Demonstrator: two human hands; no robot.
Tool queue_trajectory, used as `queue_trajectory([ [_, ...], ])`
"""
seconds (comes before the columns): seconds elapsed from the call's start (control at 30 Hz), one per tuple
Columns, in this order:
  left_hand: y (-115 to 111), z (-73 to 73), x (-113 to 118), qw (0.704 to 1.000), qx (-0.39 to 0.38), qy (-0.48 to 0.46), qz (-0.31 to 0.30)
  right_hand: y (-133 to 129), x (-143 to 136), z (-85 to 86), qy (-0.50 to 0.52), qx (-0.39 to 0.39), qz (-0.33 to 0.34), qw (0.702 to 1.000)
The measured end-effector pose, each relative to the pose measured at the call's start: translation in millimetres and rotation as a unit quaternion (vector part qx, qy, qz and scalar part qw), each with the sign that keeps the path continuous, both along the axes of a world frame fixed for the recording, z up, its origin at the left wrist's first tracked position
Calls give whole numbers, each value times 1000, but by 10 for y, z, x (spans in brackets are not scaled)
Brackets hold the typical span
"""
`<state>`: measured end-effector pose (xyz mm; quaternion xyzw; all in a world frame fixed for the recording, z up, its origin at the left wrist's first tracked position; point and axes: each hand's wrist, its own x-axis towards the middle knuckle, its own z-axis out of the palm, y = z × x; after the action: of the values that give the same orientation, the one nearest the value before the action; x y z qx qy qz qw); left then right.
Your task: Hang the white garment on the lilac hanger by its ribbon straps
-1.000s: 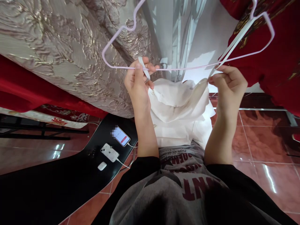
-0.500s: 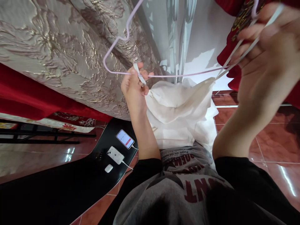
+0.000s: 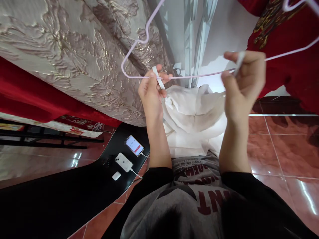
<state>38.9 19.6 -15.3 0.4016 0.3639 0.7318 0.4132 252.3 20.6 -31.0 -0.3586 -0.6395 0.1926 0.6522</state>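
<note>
A lilac wire hanger (image 3: 191, 76) stretches across the upper view, its lower bar running between both hands. My left hand (image 3: 154, 88) is closed round that bar, with a white strap (image 3: 159, 78) lying over the fingers. At the other side my right hand (image 3: 246, 76) has a second white strap (image 3: 239, 63) looped over its bent fingers, beside the bar; the thumb reaches toward the bar. Below the hands a white cloth garment (image 3: 191, 122) hangs in loose folds against my grey shirt. The right strap's lower end is hidden by the hand.
A shiny embossed curtain (image 3: 62, 49) fills the left, red fabric (image 3: 281, 73) hangs at right. On a black bench (image 3: 62, 186) lie a lit phone (image 3: 135, 145), a white phone (image 3: 123, 162) and a small white case (image 3: 116, 175). Red floor tiles (image 3: 266, 146) show at right.
My right hand has come down and leftward to the hanger bar, bringing the long-stretched strap in close. The left hand and hanger have shifted slightly right.
</note>
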Motion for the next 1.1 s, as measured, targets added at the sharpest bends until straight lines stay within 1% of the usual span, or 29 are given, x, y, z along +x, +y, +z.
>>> queue_trajectory([
  [0.07,-36,15,1,1000,-1,18,5,103,-246,-53,12,14,-14,1000],
  [0.1,-54,18,-14,999,-4,29,13,153,-297,-78,17,15,-20,1000],
  [0.17,-82,11,-80,998,-17,45,44,218,-280,-114,21,11,-36,999],
  [0.23,-95,-27,-200,994,-17,47,101,233,-177,-120,31,22,-50,998],
  [0.27,-94,-59,-280,990,-2,44,137,227,-121,-110,38,29,-52,997],
  [0.33,-73,-139,-465,977,55,43,200,204,-40,-73,46,40,-48,997],
  [0.43,3,-244,-724,955,148,73,247,164,-29,-19,35,30,-40,998],
  [0.5,70,-249,-826,941,182,104,264,140,-70,-2,26,16,-40,999],
  [0.57,125,-171,-850,940,186,126,257,114,-115,1,22,0,-46,999],
  [0.63,148,-13,-809,953,171,147,203,85,-148,4,20,-13,-61,998],
  [0.7,136,196,-737,962,155,181,135,52,-168,11,10,-32,-73,997],
  [0.73,123,307,-700,960,151,207,109,35,-175,17,4,-40,-75,996],
  [0.8,95,510,-640,947,150,275,70,2,-188,31,-4,-55,-74,996],
  [0.87,86,653,-609,934,145,323,39,-23,-198,47,0,-53,-71,996],
  [0.9,92,691,-603,932,140,333,27,-32,-201,56,2,-49,-68,996],
  [0.93,106,703,-601,932,132,337,17,-40,-202,64,7,-47,-64,997],
  [1.0,151,642,-595,943,106,316,17,-51,-198,79,24,-36,-52,998],
  [1.03,177,572,-588,953,86,288,32,-56,-194,86,34,-31,-47,998],
  [1.1,217,375,-553,973,45,212,82,-68,-186,95,43,-23,-40,998],
])
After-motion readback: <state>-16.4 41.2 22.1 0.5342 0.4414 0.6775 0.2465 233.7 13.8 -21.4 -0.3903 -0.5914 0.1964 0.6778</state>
